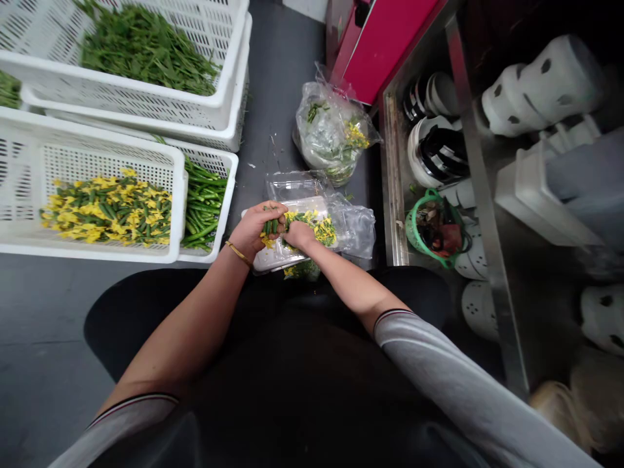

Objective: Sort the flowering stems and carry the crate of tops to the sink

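Your left hand (252, 227) is narrow, holding a small clump (272, 227) of green pieces with yellow flowers, thumb and fingers pointing to the right. Your right hand (299, 235) is curled right beside it, at the fingertips of the left; its fingers are mostly hidden, so can't tell if it grips a piece or only touches. Clump sits over the left part of a white tray (266, 262), between your hands. Loose pile (325, 229) of the same stuff lies just right of your right hand. Clear plastic container (295, 186) is at the far side of the tray, crumpled clear wrap (359, 227) at its right. More flowers and greens (301, 269) show below the tray's near edge.

Further out: big clear bag (324, 133) on the floor (267, 84) beyond the container, some green and yellow visible in it. On your left, white basket (92, 133) with a heap (112, 208) of yellow-flowered green pieces; behind it a second basket with long green peppers (202, 205). Past those, stacked white crates (214, 120), leafy greens (146, 49) in the top one. On your right, metal shelving (497, 260) with bowls, white pots and a green colander (413, 235) with mixed contents too blurred to name. Yellow bracelet (238, 253) on your left wrist, grey sleeves (424, 341) above the elbows
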`<control>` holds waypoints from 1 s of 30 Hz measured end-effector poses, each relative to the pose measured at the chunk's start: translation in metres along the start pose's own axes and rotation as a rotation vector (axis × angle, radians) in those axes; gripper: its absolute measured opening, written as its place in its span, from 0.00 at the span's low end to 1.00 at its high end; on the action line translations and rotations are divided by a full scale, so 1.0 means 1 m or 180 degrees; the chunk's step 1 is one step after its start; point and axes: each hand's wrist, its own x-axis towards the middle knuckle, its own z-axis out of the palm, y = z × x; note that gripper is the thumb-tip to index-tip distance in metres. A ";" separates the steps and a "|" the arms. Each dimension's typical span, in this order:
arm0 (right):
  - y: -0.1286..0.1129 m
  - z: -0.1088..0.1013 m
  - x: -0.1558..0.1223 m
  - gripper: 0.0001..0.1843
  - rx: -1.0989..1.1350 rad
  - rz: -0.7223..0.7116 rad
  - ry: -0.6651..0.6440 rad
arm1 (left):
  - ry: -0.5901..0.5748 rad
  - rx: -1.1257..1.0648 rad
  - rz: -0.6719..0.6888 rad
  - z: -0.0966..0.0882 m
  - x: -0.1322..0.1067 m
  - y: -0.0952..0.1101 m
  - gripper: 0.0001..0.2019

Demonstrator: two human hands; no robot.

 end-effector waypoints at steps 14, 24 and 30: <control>0.037 -0.062 -0.036 0.09 0.2869 -0.0407 -0.0412 | 0.0257 0.0152 0.0033 -0.005 0.010 -0.012 0.16; 0.033 -0.083 -0.033 0.09 0.2177 -0.0687 0.1045 | -0.0282 -0.0161 0.0060 -0.004 0.003 -0.002 0.16; 0.025 -0.028 0.004 0.10 -0.0130 -0.0409 0.0502 | 0.0068 -0.0133 0.0181 -0.011 0.004 0.000 0.15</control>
